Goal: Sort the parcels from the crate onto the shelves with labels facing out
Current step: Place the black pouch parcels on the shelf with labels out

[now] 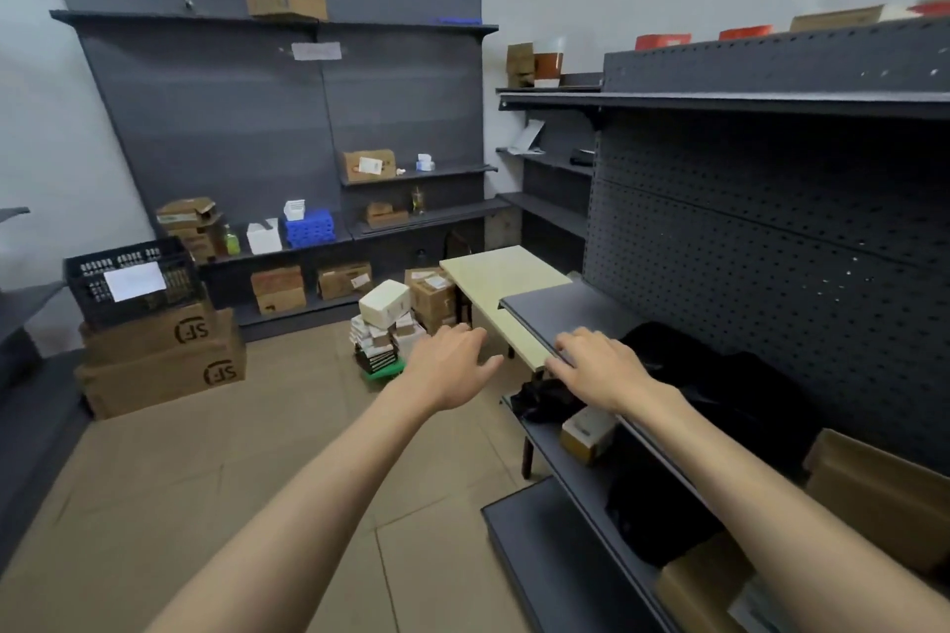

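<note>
Both arms reach forward with nothing held. My left hand hovers open, palm down, over the tiled floor beside a pale yellow table. Fingers spread, my right hand rests on the front edge of a dark grey shelf of the rack on the right. A black plastic crate with a white label stands at the left on two stacked SF cardboard boxes. Cardboard parcels sit on the far shelving, one with its label facing out.
A pile of small boxes stands on the floor ahead on a green base. Black bags and a small box lie on the right rack's shelves. More cardboard boxes fill its lower right. A blue bin sits on the far shelf.
</note>
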`<action>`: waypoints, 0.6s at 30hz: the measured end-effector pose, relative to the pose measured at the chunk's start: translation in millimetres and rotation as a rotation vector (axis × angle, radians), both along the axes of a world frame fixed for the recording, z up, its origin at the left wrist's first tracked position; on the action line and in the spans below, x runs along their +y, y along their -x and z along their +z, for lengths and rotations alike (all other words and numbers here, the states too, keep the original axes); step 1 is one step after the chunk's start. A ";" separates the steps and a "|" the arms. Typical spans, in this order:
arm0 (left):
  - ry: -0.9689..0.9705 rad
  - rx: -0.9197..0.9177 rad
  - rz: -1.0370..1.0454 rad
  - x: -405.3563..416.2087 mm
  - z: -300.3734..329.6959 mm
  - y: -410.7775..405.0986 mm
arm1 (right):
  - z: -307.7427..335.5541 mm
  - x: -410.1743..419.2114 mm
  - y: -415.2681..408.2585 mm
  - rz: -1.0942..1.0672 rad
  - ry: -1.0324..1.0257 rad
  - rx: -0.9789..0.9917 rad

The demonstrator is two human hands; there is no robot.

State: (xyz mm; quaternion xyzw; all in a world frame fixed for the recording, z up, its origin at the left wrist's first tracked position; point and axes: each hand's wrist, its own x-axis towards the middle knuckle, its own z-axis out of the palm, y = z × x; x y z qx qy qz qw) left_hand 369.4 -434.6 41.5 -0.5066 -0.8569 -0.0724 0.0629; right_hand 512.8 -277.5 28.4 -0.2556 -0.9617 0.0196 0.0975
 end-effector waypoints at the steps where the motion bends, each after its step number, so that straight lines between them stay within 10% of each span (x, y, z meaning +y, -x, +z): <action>1: -0.003 0.000 -0.019 14.2 -1.6 10.8 | -4.2 12.2 9.8 -0.014 0.012 0.007; 18: 0.099 -0.018 -0.372 269.2 -41.8 123.7 | -51.1 187.7 68.9 -0.408 0.123 0.014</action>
